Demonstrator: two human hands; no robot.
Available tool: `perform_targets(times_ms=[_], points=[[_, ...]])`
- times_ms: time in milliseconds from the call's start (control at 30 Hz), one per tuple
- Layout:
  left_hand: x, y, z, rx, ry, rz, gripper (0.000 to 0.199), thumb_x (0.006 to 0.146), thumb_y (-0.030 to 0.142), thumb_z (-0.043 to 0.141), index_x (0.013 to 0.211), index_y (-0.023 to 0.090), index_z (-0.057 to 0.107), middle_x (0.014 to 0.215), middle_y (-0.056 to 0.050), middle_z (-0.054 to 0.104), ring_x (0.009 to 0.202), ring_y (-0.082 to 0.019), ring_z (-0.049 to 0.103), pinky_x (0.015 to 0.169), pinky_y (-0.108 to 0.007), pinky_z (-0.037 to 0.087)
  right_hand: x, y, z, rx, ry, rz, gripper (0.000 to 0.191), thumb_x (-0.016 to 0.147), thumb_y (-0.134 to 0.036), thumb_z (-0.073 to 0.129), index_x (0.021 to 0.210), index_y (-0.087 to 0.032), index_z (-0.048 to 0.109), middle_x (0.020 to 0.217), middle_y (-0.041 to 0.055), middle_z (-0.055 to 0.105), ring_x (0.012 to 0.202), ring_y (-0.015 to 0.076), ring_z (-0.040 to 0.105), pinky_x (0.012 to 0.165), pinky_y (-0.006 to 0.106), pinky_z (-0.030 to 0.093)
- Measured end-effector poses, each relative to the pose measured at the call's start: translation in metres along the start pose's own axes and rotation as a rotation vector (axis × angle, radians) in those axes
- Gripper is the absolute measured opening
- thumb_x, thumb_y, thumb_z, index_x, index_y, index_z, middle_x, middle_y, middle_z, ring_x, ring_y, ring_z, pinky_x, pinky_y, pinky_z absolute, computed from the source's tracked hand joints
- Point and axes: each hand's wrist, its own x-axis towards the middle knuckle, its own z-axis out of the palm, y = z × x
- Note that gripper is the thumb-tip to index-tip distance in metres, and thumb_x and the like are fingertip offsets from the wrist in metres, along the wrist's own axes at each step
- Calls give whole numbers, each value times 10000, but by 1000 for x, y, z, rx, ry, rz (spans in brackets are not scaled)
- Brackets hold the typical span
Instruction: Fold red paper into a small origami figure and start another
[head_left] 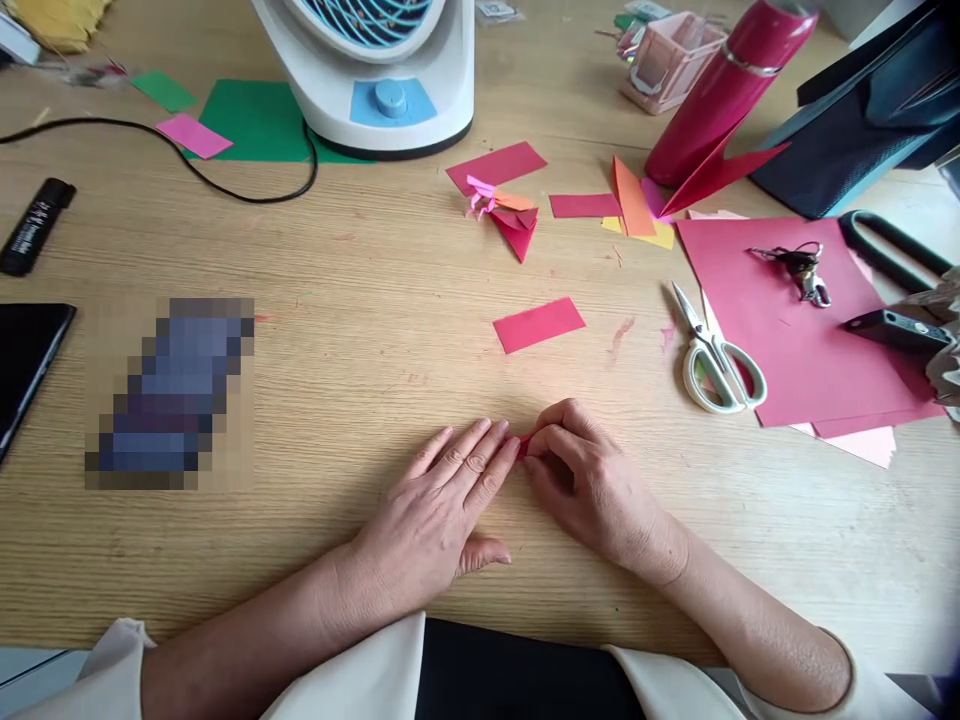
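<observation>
My left hand (pixel 450 490) lies flat on the wooden table (pixel 337 360), fingers stretched out and thumb apart. Its fingertips rest against a small piece of red paper (pixel 523 446), most of which the hands hide. With thumb and fingers closed, my right hand (pixel 589 475) pinches the other end of that paper. Beyond the hands lies a flat red paper rectangle (pixel 538 325). Farther back sits a folded red paper piece (pixel 517 230) with pink and orange bits attached.
White-handled scissors (pixel 716 365) lie at right beside red paper sheets (pixel 795 340) bearing keys (pixel 806 270). A red flask (pixel 727 95), a pink basket (pixel 671 65) and a white fan (pixel 390 80) stand behind. At left are a blurred-out object (pixel 169 395) and a black marker (pixel 36 228).
</observation>
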Motion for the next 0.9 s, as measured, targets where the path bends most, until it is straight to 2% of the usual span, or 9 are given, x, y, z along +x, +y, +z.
perform_targets(times_ms=[167,500,700,900], points=[[0,-2,-1,-12,-23,33,861,911,684,439,1560,140,280,1596,-177,338,1482,-333,306,1181,-492,261,0,-2,0,-13,6,28,162,864,-29,536,816,-183,552,916,79,530,816,185,545,734,332,529],[4,4,-6,-11,-76,-23,844,883,672,527,1516,131,386,1611,-152,308,1480,-326,309,1194,-546,268,-1,-1,-1,-32,-6,22,155,866,-39,548,832,-189,535,904,71,530,820,189,541,739,334,519],[4,5,-7,-3,-75,-38,837,892,660,522,1521,128,373,1623,-125,278,1488,-319,291,1192,-555,279,-4,1,-3,-39,5,-18,186,899,-51,544,1025,-180,589,969,79,572,873,187,573,770,327,528],[4,5,-5,-36,-48,-12,811,909,617,535,1529,127,353,1607,-113,328,1481,-295,317,1227,-519,242,-5,3,-4,-15,13,-41,154,933,-91,536,992,-186,641,978,82,581,842,167,592,731,305,544]])
